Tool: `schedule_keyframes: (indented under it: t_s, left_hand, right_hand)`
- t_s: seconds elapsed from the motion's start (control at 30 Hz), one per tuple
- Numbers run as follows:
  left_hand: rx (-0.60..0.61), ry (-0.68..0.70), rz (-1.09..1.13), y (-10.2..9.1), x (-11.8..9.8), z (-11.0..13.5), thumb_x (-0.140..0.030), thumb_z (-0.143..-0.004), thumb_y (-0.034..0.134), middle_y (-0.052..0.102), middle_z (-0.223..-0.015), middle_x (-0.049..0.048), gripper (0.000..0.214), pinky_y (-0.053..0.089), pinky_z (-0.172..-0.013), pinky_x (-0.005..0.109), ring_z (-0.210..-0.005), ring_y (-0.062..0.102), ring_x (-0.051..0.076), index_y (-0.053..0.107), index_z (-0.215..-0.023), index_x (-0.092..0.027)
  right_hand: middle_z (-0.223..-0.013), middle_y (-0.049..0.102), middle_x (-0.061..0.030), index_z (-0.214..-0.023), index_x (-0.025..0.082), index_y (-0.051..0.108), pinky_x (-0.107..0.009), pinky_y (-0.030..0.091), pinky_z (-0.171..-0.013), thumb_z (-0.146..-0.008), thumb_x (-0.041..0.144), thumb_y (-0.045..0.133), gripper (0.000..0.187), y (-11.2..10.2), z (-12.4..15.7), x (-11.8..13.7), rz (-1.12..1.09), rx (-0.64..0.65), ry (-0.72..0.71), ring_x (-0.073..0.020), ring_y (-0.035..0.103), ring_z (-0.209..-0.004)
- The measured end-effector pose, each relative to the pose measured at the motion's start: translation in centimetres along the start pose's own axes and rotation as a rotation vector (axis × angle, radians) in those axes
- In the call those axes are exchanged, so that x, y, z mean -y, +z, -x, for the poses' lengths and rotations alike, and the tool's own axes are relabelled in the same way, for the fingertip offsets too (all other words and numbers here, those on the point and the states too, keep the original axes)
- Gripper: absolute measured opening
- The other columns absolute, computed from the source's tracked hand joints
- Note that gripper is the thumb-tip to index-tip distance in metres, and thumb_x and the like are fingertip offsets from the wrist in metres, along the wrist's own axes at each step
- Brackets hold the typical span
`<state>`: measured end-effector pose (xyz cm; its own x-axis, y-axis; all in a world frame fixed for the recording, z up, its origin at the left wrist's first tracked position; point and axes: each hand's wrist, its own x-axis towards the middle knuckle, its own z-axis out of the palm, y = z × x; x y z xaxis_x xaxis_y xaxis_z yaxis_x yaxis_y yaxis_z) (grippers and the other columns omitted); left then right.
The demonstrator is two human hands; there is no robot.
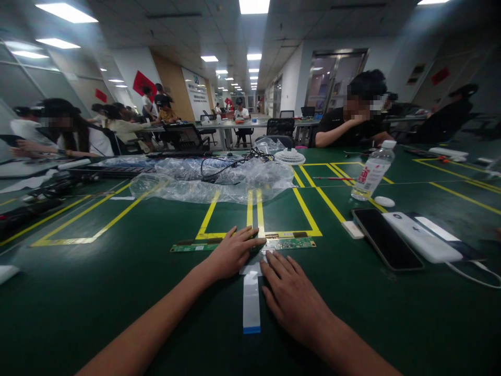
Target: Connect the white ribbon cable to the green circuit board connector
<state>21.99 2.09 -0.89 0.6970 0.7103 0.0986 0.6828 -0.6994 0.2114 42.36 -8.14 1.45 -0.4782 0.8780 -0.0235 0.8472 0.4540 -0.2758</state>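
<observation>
A long, narrow green circuit board lies crosswise on the green table in front of me. From its middle a flat white ribbon cable with a blue end runs toward me. My left hand rests over the board's middle, palm down, fingers stretched out. Beside the cable, my right hand is laid flat, its fingertips at the place where cable and board meet. Neither hand is wrapped round anything. My fingers partly cover the joint, so how the cable sits there cannot be made out.
Clear plastic wrap with black cables lies beyond the board. At the right are a water bottle, a black phone and a white power bank with a cord. Yellow tape marks the table. A person in black sits opposite.
</observation>
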Motion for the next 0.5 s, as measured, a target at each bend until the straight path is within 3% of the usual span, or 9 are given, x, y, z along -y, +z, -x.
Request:
schedule_keyframes:
  t_s: [0.5]
  left_hand:
    - [-0.002,0.001,0.003,-0.12,-0.17,0.00,-0.006,-0.088,0.042,0.037,-0.157,0.0035,0.064,0.019,-0.117,0.059,-0.147,0.028,0.024,0.044,-0.145,-0.035]
  right_hand:
    - [-0.158,0.031,-0.0151,-0.150,0.014,0.040,-0.054,0.023,-0.118,-0.100,0.035,0.038,0.055,0.36,-0.07,-0.15,0.011,-0.019,-0.013,-0.0320,0.026,-0.146]
